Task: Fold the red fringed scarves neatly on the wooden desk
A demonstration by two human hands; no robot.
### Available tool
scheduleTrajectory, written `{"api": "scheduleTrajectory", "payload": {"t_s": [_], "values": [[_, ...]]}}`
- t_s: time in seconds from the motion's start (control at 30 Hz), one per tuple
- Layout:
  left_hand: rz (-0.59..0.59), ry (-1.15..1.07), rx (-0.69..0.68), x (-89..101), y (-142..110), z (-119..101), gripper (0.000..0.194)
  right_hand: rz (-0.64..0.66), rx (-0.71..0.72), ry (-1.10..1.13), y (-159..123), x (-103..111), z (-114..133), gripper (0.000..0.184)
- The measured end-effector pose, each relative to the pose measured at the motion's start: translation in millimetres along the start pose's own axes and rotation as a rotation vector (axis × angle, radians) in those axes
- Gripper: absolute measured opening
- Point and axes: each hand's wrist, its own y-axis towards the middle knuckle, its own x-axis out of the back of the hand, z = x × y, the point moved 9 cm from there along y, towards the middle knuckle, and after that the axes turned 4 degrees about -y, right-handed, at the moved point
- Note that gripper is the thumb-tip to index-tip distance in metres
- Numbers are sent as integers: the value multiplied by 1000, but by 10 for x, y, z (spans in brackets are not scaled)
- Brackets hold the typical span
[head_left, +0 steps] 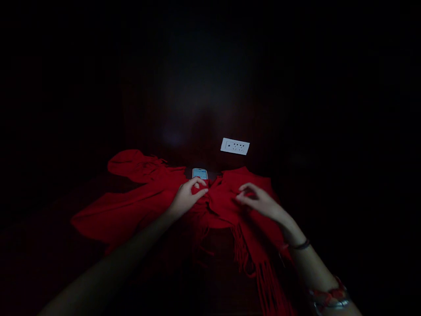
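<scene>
A dark wall point(204, 79) is filling the upper middle of the frame, with deep shadow surrounding it. A red scarf point(125, 215) is spreading over the centre and lower half. It is lying in folds, its long axis running mainly left to right; one blunt tip is pointing to the left edge, a rounded fold is lying above that tip, and the right portion is bending downward. Its long fringe point(265, 281) is pointing toward the bottom edge, right of centre.

The left hand point(189, 197) is resting at the middle of the scarf, thumb and forefinger curving toward each other; whether they are pinching cloth, I cannot tell. The right hand point(258, 202) is blurring slightly over the scarf's right portion, thumb and forefinger curling likewise; I cannot tell whether they are gripping cloth.

A white socket plate point(234, 146) is sitting slightly tilted above the scarf, right of centre. A lit phone point(199, 173) is showing just beyond the left hand. A dark wristband point(301, 245) is circling the right wrist, and red and silver bracelets point(331, 298) are circling the forearm at lower right.
</scene>
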Motion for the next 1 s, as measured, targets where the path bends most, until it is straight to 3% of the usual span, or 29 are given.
{"api": "scheduleTrajectory", "payload": {"t_s": [0.03, 0.1, 0.17, 0.23, 0.3, 0.4, 0.5, 0.6, 0.67, 0.8, 0.9, 1.0], "values": [[-29, -11, 9, 27, 6, 28, 13, 119, 31, -76, -64, -251, 108, 39], [-44, -31, 14, 40, 8, 46, 13, 108, -22, -343, -143, -555, 188, 60], [-35, -38, 3, 46, 4, 25, 14, -2, -128, -556, -146, -664, 169, 45], [-32, -33, -12, 81, 7, -2, 15, -92, -167, -683, -80, -607, 122, 20], [-44, -29, -24, 145, 21, -9, 16, -167, -148, -761, 31, -363, 72, 17], [-91, -44, -35, 259, 54, 6, 16, -285, -113, -869, 212, 272, 79, 21], [-98, -100, -72, 300, 74, -53, 16, -377, -7, -892, 395, 855, 322, 20], [-96, -131, -105, 329, 67, -169, 17, -506, 110, -797, 507, 1148, 581, 21], [-81, -109, -106, 342, 63, -210, 20, -455, 161, -663, 565, 1046, 559, 23], [67, -18, -79, 223, 74, -116, 20, 97, 45, -541, 526, 197, 96, 28], [97, 43, 3, 151, 83, 79, 22, 0, 32, -417, 335, -71, 165, 26], [75, 29, 19, 120, 81, 148, 24, -58, 272, -244, 181, -369, 664, 37]]}}
